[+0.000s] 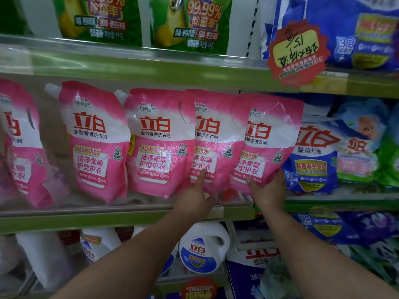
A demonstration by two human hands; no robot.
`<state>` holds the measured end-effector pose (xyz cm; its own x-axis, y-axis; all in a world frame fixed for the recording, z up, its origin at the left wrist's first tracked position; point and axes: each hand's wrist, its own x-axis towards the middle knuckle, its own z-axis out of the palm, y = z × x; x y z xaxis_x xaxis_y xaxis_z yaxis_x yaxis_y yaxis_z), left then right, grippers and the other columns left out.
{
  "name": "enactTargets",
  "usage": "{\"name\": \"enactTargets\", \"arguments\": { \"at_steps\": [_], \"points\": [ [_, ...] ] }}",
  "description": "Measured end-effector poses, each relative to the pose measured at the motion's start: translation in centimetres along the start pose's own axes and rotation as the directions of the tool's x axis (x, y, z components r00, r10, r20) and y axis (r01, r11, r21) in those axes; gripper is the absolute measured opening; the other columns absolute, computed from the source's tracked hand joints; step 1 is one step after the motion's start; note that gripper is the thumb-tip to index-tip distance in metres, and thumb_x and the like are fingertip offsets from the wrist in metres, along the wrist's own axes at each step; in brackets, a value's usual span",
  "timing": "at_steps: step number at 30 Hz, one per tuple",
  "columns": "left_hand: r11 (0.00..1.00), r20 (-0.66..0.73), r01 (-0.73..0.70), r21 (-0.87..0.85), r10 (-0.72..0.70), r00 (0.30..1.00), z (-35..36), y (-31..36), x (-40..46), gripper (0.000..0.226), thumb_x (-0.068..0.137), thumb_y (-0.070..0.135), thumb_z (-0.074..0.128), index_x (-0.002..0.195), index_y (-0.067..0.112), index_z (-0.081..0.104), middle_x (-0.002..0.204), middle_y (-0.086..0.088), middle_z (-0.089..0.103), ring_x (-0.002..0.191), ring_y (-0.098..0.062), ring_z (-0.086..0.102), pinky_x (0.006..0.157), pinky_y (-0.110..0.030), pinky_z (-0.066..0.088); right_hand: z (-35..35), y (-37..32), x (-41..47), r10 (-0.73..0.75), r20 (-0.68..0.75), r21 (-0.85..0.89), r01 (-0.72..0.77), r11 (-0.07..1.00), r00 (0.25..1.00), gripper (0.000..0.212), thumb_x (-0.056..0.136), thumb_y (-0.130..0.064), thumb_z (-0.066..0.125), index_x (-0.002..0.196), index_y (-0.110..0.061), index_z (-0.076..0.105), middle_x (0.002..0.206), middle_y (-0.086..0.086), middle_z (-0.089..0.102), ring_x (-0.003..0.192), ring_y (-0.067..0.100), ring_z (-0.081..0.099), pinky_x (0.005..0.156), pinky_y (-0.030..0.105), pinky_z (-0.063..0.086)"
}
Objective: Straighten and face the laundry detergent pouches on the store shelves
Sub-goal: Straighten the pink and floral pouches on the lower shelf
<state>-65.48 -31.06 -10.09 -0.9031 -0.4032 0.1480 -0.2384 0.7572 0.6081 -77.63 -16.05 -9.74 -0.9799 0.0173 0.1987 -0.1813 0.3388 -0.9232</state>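
The pink pouches stand in a row on the middle shelf (129, 221), behind its clear front lip. Five can be counted: one cut off at the left edge, then four running right, the last two overlapping.

The right hand (269, 190) cups the bottom corner of the end pouch (267, 143), fingers spread against its face and thumb up the right edge; that pouch leans, its top tipped toward the blue pouch (313, 156) beside it. The left hand (196, 197) lies open against the lower part of the fourth pouch (213, 143), index finger pointing up the front and the other fingers loosely spread (no pinch can be seen, only a press).

These look like soft, liquid-filled bags: likely heavy for their size, floppy in the upper half, with a glossy film that may slide against its neighbours. The base carries the weight, so the bottom corners and sides seem the best places to hold; pulling at the top or the spout would probably just fold the bag.

Above sit two green pouches (187, 24), with another blue bag top right. Below, two white jugs are clear, one being the jug (203, 247) under the left wrist.
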Motion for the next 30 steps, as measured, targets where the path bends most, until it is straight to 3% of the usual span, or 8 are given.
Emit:
{"name": "enactTargets", "arguments": {
  "at_steps": [6, 21, 27, 30],
  "points": [
    [0.999, 0.074, 0.036, -0.023, -0.035, 0.997, 0.7, 0.6, 0.9, 0.090, 0.094, 0.041, 0.054, 0.152, 0.026, -0.014, 0.132, 0.000, 0.058, 0.118, -0.019, 0.057, 0.097, -0.038, 0.048, 0.2, 0.1, 1.8, -0.011, 0.032, -0.038, 0.013, 0.999, 0.999, 0.078, 0.074, -0.019, 0.078, 0.139, -0.013, 0.034, 0.133, 0.013, 0.050, 0.118, 0.035, 0.054, 0.093, 0.051, 0.047],
    [0.997, 0.072, 0.074, -0.018, -0.072, 0.995, 1.4, 1.6, 1.0, 0.097, 0.093, 0.042, 0.055, 0.150, 0.020, -0.020, 0.139, -0.004, 0.052, 0.123, -0.024, 0.052, 0.099, -0.039, 0.045, -0.1, 0.6, 2.4, -0.052, 0.085, -0.044, 0.056, 0.997, 0.995, 0.081, 0.074, -0.018, 0.079, 0.140, -0.013, 0.033, 0.135, 0.013, 0.049, 0.121, 0.033, 0.052, 0.097, 0.049, 0.046],
    [0.996, 0.091, 0.074, -0.044, -0.070, 0.993, 1.1, 1.2, 0.6, 0.097, 0.093, 0.041, 0.057, 0.150, 0.022, -0.020, 0.141, -0.005, 0.051, 0.127, -0.023, 0.050, 0.102, -0.040, 0.044, -0.1, 0.5, 1.2, -0.038, -0.008, -0.108, 0.037, 0.994, 0.999, 0.078, 0.074, -0.025, 0.079, 0.138, -0.011, 0.035, 0.137, 0.016, 0.038, 0.121, 0.038, 0.047, 0.095, 0.053, 0.046],
    [0.994, 0.076, 0.075, -0.084, -0.069, 0.995, 0.8, 1.0, 0.2, 0.095, 0.091, 0.037, 0.060, 0.152, 0.024, -0.012, 0.141, -0.002, 0.052, 0.127, -0.022, 0.050, 0.102, -0.039, 0.045, 0.2, 0.2, 0.3, -0.037, -0.106, -0.151, 0.021, 0.988, 0.994, 0.064, 0.075, -0.032, 0.077, 0.123, -0.007, 0.044, 0.130, 0.015, 0.041, 0.111, 0.037, 0.054, 0.085, 0.050, 0.052]
  ]
}}
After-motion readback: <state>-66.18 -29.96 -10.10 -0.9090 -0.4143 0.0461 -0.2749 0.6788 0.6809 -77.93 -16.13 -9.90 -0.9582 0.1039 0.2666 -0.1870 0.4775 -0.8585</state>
